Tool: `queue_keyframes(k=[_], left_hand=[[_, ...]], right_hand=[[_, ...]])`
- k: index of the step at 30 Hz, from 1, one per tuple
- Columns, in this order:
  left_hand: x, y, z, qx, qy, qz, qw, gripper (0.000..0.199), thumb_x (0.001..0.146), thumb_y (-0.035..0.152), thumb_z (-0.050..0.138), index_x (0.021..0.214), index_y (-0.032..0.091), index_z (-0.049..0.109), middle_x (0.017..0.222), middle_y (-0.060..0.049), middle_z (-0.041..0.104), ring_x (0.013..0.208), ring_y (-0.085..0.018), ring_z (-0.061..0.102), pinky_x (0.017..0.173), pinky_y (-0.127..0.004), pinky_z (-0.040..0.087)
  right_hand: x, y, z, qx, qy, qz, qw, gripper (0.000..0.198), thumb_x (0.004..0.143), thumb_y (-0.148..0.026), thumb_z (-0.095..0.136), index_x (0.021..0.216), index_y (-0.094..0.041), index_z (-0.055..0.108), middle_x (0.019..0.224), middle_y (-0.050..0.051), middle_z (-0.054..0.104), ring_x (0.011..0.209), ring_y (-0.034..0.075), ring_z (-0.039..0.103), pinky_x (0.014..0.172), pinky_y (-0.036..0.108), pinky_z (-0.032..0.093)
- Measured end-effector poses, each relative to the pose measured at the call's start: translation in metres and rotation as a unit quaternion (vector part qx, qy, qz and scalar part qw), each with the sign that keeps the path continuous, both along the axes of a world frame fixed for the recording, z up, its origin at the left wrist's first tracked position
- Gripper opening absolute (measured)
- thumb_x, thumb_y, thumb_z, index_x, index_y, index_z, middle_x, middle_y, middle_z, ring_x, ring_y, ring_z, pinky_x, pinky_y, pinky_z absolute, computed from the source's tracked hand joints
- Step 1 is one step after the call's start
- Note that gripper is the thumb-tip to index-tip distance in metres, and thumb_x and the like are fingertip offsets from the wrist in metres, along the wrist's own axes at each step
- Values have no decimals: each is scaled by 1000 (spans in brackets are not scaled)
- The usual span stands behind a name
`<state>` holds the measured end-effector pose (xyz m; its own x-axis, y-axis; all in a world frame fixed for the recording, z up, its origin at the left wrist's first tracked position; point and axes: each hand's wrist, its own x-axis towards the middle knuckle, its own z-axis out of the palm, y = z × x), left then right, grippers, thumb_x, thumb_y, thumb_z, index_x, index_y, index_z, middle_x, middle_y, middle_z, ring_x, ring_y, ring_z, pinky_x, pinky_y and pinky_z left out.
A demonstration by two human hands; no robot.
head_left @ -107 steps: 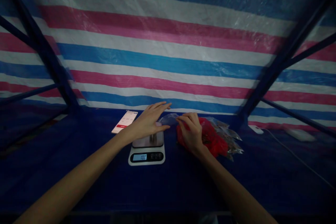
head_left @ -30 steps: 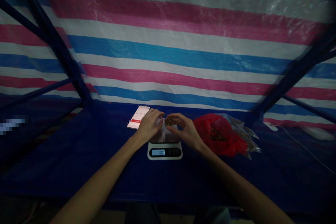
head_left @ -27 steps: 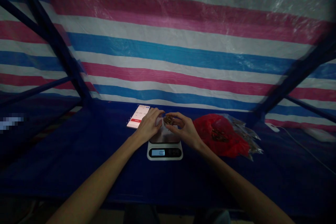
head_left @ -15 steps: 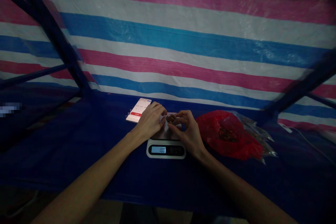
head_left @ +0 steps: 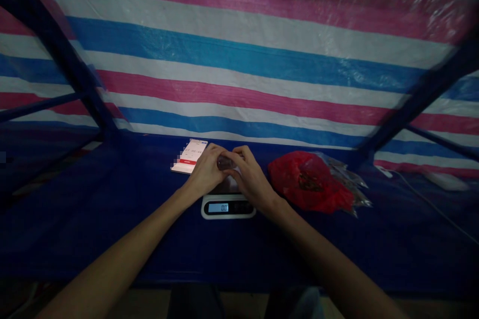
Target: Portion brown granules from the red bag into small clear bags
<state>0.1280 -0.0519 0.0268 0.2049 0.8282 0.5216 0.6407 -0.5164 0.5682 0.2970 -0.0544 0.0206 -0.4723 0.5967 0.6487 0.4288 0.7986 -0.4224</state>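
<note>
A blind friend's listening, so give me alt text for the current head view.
Left hand and right hand hold a small bundle over a scale reading 0.0. A lit phone lies to the left; a red bag and clear packets lie to the right.

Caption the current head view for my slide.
Left hand and right hand hold a small brownish packet above a digital scale reading 0.0.

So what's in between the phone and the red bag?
In the head view, between the phone and red bag, there's the left hand and right hand, holding a small brownish bundle over the white scale.
</note>
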Motion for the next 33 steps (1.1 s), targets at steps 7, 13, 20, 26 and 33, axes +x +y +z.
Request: queue_keyframes(k=[7,13,20,26,33], left_hand=[[7,-4,7,-34,-141,-28,989,27,69,15,73,95,17,67,98,-5,67,96,-22,63,86,-39,53],[1,-9,25,-193,-406,-139,882,23,83,33,70,100,19,61,92,-4,68,86,-18,67,78,-34,57],[-1,-10,24,-309,-442,-247,805,31,89,31,67,111,21,48,116,-16,72,108,-28,71,85,-43,58],[4,-5,9,-326,-439,-143,825,29,83,36,76,96,18,58,93,-11,78,77,-22,76,67,-34,60],[8,-3,0,-313,-416,-104,847,36,88,55,64,94,21,51,71,-1,72,40,-13,59,34,-21,42]], right_hand=[[7,-13,14,70,11,-16,997,45,98,-14,51,140,-30,52,118,10,55,110,25,55,93,43,52],[41,-3,26,-16,192,-142,971,33,105,-31,41,130,-27,62,112,8,62,100,22,60,91,40,51],[81,36,-5,-146,-3,-177,973,34,93,-47,63,112,-20,72,72,2,67,62,19,60,61,30,46],[77,28,-16,-100,-76,-117,985,33,102,-28,47,128,-24,68,94,7,67,82,21,64,78,35,50],[80,32,-28,-167,-64,-156,972,30,94,-33,65,121,-21,60,85,4,70,72,22,64,69,34,49]])
